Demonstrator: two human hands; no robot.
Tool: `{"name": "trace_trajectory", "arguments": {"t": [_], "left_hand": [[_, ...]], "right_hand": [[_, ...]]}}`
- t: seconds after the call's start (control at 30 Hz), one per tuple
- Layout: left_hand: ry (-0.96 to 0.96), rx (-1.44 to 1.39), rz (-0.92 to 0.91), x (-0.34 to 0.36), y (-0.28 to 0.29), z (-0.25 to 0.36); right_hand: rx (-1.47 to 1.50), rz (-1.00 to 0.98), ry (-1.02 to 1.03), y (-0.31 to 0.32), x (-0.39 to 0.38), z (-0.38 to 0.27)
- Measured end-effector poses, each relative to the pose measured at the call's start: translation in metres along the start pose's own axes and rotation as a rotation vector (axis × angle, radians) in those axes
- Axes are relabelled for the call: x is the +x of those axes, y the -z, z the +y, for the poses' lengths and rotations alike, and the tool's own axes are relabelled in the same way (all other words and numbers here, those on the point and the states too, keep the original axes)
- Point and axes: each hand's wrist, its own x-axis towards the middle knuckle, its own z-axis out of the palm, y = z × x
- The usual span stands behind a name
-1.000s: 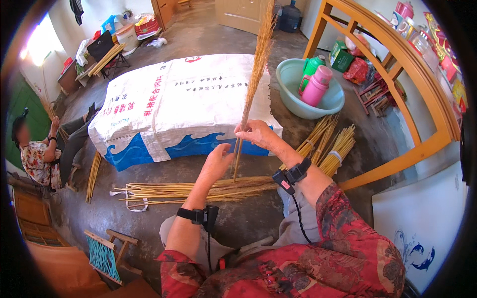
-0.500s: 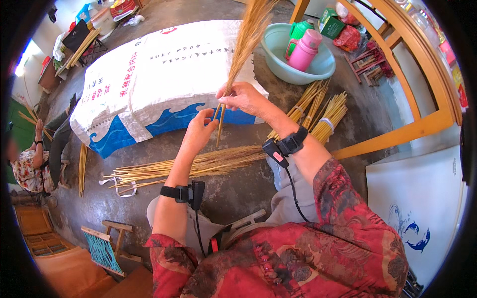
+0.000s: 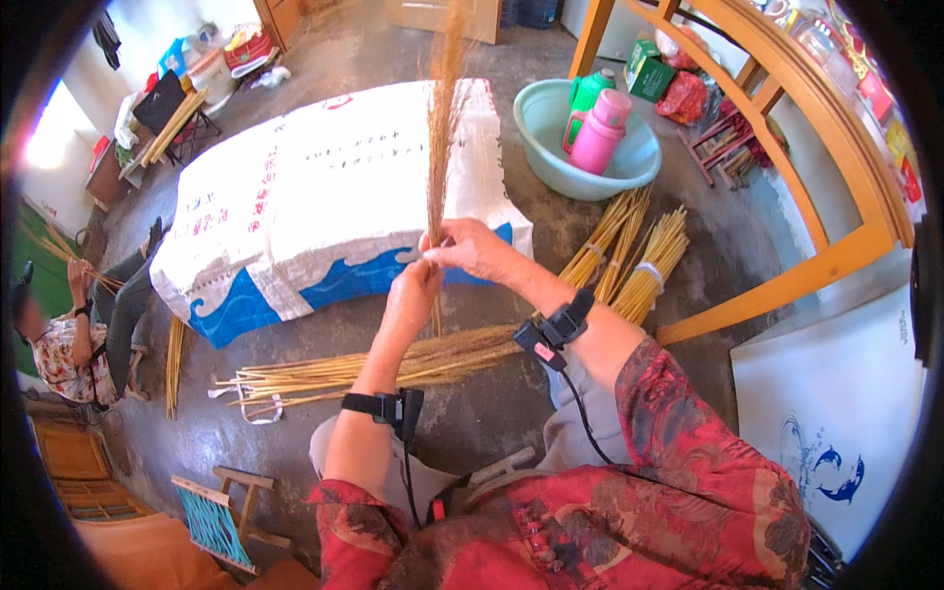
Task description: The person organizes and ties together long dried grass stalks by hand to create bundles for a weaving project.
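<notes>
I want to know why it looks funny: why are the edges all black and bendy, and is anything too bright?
In the head view, the wide fisheye lens leaves black corners and bows the wooden frame; daylight glares white at the upper left; the stalk bunch blurs near its top; both hands stay sharp.

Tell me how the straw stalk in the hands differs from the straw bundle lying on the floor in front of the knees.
The straw stalk stands upright, pinched by the left hand and right hand; the straw bundle lies flat on the floor, untouched. The stalk is a thin wisp of a few stems; the bundle is a thick sheaf of many. The stalk ends in a feathery reddish-brown top; the bundle shows mostly bare yellow stems. Both look like the same dry straw.
</notes>
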Motion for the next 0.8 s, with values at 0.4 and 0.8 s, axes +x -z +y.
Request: {"name": "trace_trajectory", "arguments": {"t": [0.4,0.8], "left_hand": [[-0.1,0.239,0.021,0.002,-0.013,0.001],[-0.132,0.052,0.011,0.0,0.001,0.007]], "right_hand": [[-0.144,0.122,-0.082,-0.004,-0.008,0.002],[0.01,0.149,-0.016,0.001,0.0,0.004]]}}
